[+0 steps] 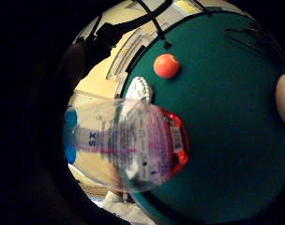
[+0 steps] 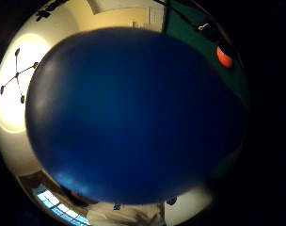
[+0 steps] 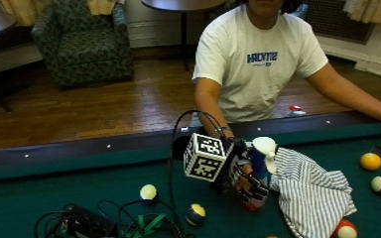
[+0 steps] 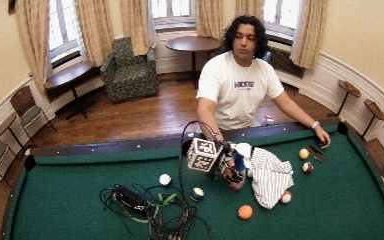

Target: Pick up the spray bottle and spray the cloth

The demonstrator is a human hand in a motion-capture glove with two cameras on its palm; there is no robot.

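Green felt worktop (image 3: 78, 183) under it all, and the gloved right hand (image 3: 246, 181) has its fingers (image 3: 255, 191) wrapped round the spray bottle (image 3: 260, 168), nozzle beside the striped cloth (image 3: 312, 193), so a tilted nozzle could well mist felt instead

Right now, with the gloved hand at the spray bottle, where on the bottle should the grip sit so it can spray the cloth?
Grip the spray bottle round its narrow neck just under the white trigger head, coming from the side away from the striped cloth. The bottle stands upright, its head beside the cloth. The gloved right hand already wraps the body on that side; it probably needs to sit higher for a finger to reach the trigger.
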